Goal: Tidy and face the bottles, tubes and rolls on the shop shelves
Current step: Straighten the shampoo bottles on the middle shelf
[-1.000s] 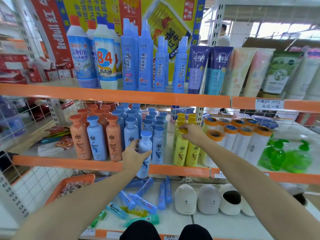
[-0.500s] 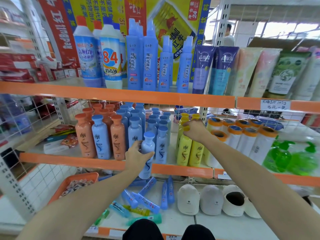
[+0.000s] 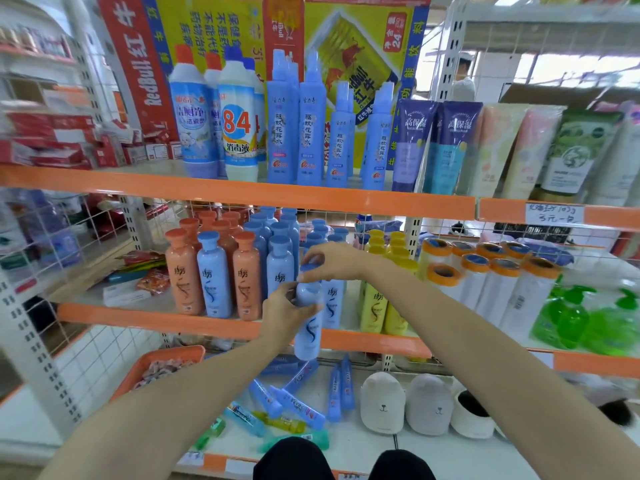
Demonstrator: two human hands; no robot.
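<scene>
Fingers of the left hand [image 3: 284,311] curled round the body of a pale blue bottle [image 3: 308,318], held upright just in front of the orange lip of the middle shelf [image 3: 156,317], while the right hand [image 3: 329,261] pinched its blue cap from above. The step in hand appeared to be facing this bottle; the next move would call for setting it back upright in the front row, label outward, beside the blue bottles behind it. On that shelf's front row stood two orange bottles [image 3: 183,275] with one blue between them, and two yellow bottles [image 3: 372,306] to the right. About nine orange-capped rolls [image 3: 498,289] stood further right; the rear ones were hard to count. Below, several tubes [image 3: 298,405] lay scattered.
</scene>
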